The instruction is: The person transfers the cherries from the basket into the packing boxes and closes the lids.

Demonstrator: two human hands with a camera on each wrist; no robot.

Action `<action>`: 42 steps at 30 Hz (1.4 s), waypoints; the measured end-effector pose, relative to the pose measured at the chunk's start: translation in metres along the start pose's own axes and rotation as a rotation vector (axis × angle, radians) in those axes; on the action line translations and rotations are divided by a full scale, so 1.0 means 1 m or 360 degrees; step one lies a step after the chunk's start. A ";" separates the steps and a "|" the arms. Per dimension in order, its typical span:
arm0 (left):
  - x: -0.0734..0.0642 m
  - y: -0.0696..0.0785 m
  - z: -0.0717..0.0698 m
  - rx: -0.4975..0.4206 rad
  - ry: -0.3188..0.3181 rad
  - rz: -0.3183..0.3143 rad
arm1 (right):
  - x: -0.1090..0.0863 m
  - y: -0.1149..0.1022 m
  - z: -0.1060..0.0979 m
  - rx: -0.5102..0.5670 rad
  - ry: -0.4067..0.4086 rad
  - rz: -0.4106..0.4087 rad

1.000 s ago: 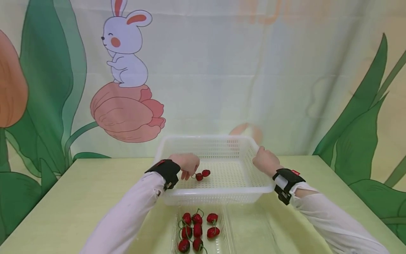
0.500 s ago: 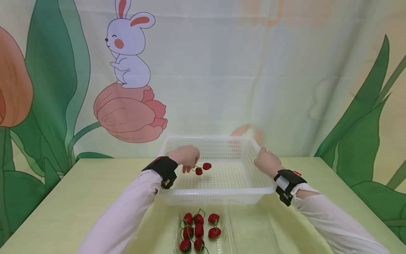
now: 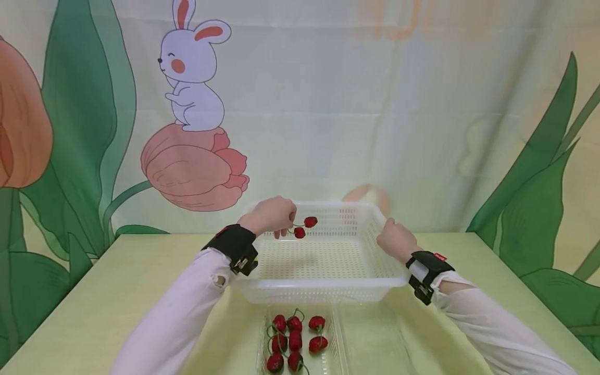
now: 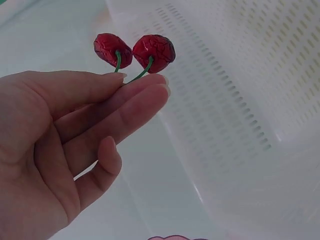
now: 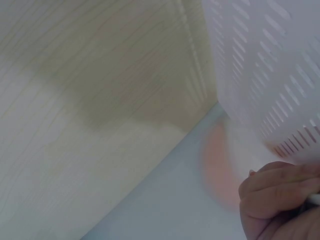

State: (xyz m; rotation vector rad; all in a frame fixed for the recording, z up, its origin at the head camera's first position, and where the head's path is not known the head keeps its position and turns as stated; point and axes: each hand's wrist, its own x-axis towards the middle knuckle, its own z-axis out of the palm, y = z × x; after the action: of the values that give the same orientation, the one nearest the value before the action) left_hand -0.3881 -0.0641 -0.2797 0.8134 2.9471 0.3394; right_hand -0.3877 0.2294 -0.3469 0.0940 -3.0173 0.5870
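Observation:
My left hand (image 3: 273, 215) pinches the green stems of a pair of red cherries (image 4: 154, 52) between thumb and fingertips. In the head view the pair hangs over the left part of a white plastic basket (image 3: 323, 283), above its floor. My right hand (image 3: 397, 240) grips the basket's right rim; in the right wrist view its curled fingers (image 5: 280, 192) show at the lower right corner. Nearer to me, a clear plastic tray (image 3: 335, 333) holds several more cherries (image 3: 295, 341) with green stems in its left part.
The basket and tray stand on a pale yellow table (image 3: 154, 271). Right of the cherries lies a clear, flat plastic section (image 3: 375, 338) beside the tray. Behind the table hangs a curtain (image 3: 300, 104) printed with a rabbit and tulips.
My left hand has lifted the cherry pair up from near the basket's floor, a little away from me. The right hand stays on the rim.

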 end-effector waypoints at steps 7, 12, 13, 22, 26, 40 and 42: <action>-0.009 0.001 -0.010 -0.0051 0.0106 0.0003 | 0.000 -0.001 0.001 -0.0025 -0.0001 0.0007; -0.018 0.003 -0.018 -0.0058 0.0207 0.0011 | -0.001 -0.002 -0.001 -0.0012 -0.0008 0.0018; -0.020 0.003 -0.019 -0.0063 0.0228 0.0017 | -0.001 -0.002 -0.001 -0.0009 -0.0009 0.0019; -0.034 0.006 -0.025 -0.0038 0.0315 0.0046 | 0.000 -0.001 0.000 -0.0054 0.0006 -0.0003; -0.040 0.007 -0.026 -0.0019 0.0353 0.0050 | 0.000 -0.001 0.001 -0.0054 -0.0001 -0.0018; -0.051 0.010 -0.029 -0.0037 0.0390 0.0076 | 0.003 0.002 0.002 -0.0028 -0.0004 -0.0070; -0.053 0.011 -0.029 -0.0049 0.0395 0.0077 | 0.004 0.003 0.002 -0.0027 -0.0007 -0.0083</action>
State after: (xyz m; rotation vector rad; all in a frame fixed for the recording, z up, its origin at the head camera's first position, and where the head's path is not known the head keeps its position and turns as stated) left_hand -0.3404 -0.0878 -0.2489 0.9014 3.1429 0.5232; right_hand -0.3919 0.2311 -0.3497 0.1730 -3.0131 0.5570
